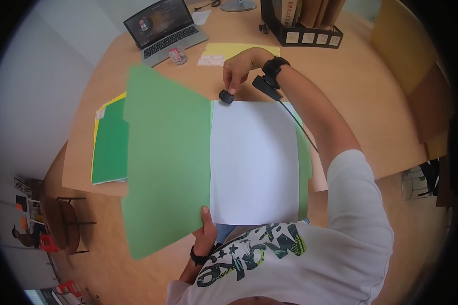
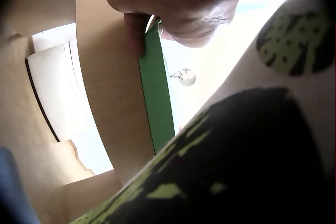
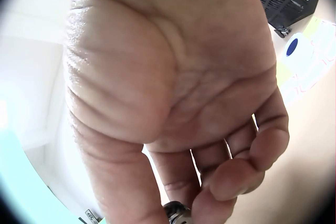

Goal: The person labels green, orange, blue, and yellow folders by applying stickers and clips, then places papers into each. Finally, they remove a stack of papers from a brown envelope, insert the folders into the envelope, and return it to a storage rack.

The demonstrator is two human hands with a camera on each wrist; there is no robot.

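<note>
A light green folder [image 1: 168, 152] is spread open at the table's front edge, its left flap raised. White paper sheets [image 1: 254, 162] lie on its right side. My right hand [image 1: 240, 66] pinches a black binder clip [image 1: 226, 96] at the top edge of the sheets, near the fold. In the right wrist view, thumb and fingertips close round the clip [image 3: 178, 212], mostly hidden by the hand. My left hand [image 1: 204, 238] grips the folder's bottom edge by the fold, thumb on top; in the left wrist view a green edge [image 2: 156, 87] runs below the fingers.
Darker green and yellow folders [image 1: 109, 142] lie at left, partly under the raised flap. Behind stand a laptop [image 1: 168, 30], a small red-and-clear box [image 1: 177, 56], a yellow folder [image 1: 259, 50] with label sheets [image 1: 211, 60], and a black rack [image 1: 308, 38] of books.
</note>
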